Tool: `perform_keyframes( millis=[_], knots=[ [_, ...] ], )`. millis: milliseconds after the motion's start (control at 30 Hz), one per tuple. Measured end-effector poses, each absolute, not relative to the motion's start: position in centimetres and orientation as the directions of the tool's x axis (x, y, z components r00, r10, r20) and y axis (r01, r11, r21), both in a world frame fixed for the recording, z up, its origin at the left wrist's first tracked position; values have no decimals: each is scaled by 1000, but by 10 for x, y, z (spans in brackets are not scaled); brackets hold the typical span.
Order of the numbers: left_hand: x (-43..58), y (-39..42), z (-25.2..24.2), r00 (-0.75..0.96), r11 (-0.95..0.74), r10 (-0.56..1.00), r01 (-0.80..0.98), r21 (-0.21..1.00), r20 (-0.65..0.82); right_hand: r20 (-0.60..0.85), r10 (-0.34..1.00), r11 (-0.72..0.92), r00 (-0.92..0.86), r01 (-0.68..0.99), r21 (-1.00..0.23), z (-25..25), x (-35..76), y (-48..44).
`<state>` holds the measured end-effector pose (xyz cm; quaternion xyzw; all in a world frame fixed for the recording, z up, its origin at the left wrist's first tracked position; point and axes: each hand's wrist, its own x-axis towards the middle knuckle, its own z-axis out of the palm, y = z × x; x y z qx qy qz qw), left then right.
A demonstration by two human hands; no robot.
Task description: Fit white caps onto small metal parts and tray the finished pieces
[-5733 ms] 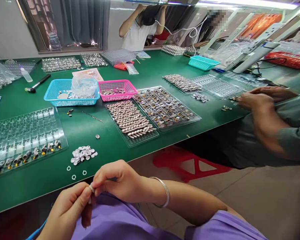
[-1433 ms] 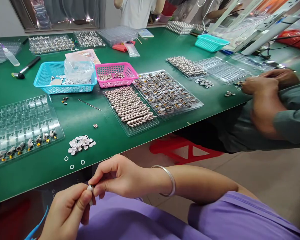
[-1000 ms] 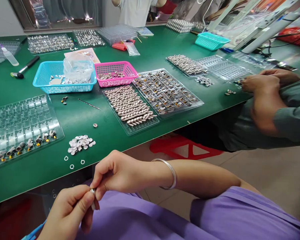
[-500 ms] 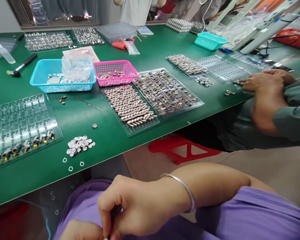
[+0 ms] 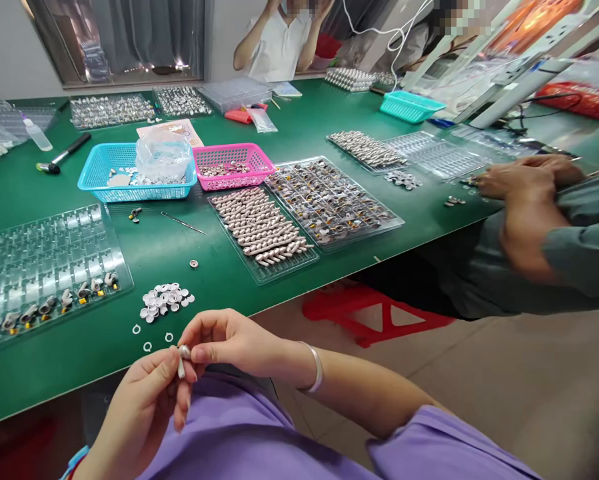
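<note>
Between my two hands, just off the table's front edge, is a small pale earbud-like part (image 5: 182,360) with a rounded head and a short stem. My left hand (image 5: 142,397) pinches it from the left between thumb and fingers. From the right, my right hand (image 5: 229,345) grips its rounded head with thumb and forefinger. White round pieces (image 5: 165,301) lie piled on the green table beyond my hands, with a few thin white rings (image 5: 148,347) nearer the edge. A small round cup (image 5: 194,264) sits behind the pile.
A partly filled clear tray (image 5: 54,260) lies left. Tweezers (image 5: 183,223), a blue basket (image 5: 136,193), a pink basket (image 5: 234,179) and a tray of pale stems (image 5: 262,230) stand farther back. A co-worker's hands (image 5: 524,177) are at right, above a red stool (image 5: 379,313).
Both hands have risen towards the table edge, bringing the small part into clear view. The left hand shows much more fully. The camera view has shifted, with the table scene lower in the picture.
</note>
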<state>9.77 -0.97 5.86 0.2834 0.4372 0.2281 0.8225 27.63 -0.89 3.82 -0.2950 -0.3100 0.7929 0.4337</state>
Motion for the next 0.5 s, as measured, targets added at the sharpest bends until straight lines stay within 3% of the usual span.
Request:
perform_keyframes(
  millis=[233,333,433,500],
  knots=[
    [106,-11,57,465,719,659,-159,677,-591,-198,897,-405,-396,-552,-729,32,272,-18],
    [109,-9,54,430,633,717,-73,771,-548,-139,921,-320,-363,-508,-800,29,273,-19],
    [102,-1,45,397,374,821,171,911,-411,1,959,-95,-283,-326,-940,29,290,-14],
    [90,7,36,359,225,872,311,923,-334,142,978,141,-154,-19,-990,33,317,-6]
  ],
)
